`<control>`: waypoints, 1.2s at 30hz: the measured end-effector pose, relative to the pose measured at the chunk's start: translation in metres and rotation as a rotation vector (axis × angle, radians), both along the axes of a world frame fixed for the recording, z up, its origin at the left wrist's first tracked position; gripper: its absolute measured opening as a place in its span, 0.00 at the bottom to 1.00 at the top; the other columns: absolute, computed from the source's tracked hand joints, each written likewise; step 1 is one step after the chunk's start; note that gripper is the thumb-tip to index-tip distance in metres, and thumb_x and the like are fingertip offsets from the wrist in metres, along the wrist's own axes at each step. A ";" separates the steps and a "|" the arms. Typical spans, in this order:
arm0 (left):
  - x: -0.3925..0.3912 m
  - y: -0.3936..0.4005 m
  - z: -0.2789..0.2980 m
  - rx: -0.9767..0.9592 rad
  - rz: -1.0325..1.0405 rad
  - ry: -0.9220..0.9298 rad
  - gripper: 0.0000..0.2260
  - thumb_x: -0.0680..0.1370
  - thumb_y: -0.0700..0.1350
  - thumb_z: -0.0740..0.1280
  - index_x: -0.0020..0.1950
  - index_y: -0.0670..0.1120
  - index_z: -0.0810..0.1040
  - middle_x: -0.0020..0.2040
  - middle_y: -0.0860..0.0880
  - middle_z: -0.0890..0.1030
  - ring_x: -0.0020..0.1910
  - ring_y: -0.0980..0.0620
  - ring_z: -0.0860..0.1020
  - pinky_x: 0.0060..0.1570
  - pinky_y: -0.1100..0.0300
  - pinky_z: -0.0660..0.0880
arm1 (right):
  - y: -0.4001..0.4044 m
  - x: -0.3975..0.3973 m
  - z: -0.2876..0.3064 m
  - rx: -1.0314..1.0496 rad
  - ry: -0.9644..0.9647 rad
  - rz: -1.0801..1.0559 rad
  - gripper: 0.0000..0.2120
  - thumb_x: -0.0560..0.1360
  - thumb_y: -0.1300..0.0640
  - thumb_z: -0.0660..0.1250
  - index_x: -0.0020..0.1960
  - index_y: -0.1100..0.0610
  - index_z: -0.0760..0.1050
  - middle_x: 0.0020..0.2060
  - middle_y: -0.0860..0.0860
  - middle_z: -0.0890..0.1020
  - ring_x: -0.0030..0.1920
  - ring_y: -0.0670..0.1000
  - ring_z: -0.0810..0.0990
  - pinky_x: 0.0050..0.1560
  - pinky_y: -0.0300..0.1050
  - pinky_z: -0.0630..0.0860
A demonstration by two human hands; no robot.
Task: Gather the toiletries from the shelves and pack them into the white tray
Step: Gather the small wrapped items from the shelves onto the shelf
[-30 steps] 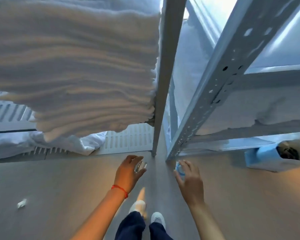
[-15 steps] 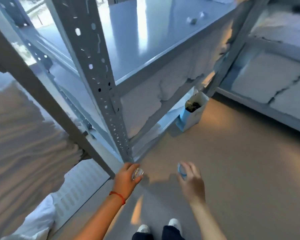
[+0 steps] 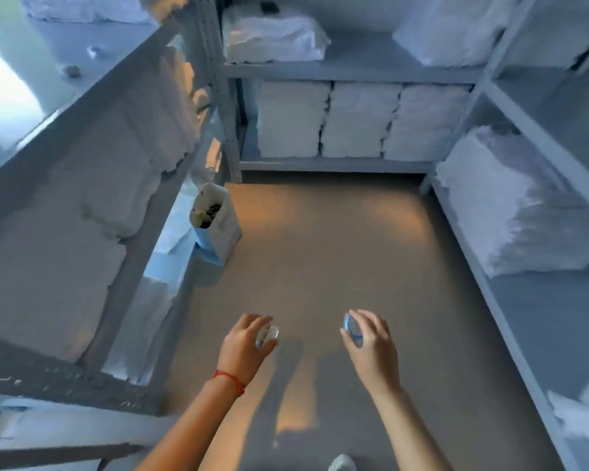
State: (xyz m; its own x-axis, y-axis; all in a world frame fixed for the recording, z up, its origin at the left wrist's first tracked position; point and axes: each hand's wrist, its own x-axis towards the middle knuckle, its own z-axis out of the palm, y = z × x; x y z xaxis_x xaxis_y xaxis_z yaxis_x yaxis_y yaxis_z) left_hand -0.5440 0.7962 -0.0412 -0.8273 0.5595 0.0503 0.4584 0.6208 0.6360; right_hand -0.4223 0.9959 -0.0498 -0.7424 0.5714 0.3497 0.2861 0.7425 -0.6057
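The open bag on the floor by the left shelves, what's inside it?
The bag stands open at the top, and a dark jumble shows just inside its mouth. It is too small and blurred to identify, and the bag's walls hide anything deeper.

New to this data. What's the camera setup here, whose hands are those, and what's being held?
There is no robot here. The single picture comes from a wide-angle camera worn on a person's head, looking forward and down, so the edges look bent.

The two bare arms at the bottom are the wearer's own. The left hand, with a red string at the wrist, has its fingers closed around a small clear item. The right hand holds a small round clear item with a blue rim. They are too small to name exactly, but they are likely toiletries.

Around the person stand grey metal shelves stacked with folded white linen. A small open bag stands on the floor beside the left shelf. No white tray is in view.
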 end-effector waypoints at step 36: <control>0.176 0.729 0.035 0.081 -1.258 -0.062 0.16 0.69 0.41 0.73 0.55 0.44 0.78 0.52 0.44 0.78 0.42 0.50 0.75 0.44 0.61 0.71 | 0.450 0.286 0.015 -0.030 0.012 -1.346 0.15 0.66 0.64 0.75 0.52 0.63 0.78 0.48 0.60 0.81 0.49 0.61 0.79 0.49 0.48 0.75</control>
State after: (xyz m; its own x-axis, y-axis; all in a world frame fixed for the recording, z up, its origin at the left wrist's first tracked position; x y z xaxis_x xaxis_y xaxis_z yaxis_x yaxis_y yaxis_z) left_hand -0.3679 1.5257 -0.0063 0.2714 0.9571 0.1019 0.6708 -0.2640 0.6931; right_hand -0.1364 1.4463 -0.0344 0.4008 0.8558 0.3270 0.7715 -0.1227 -0.6243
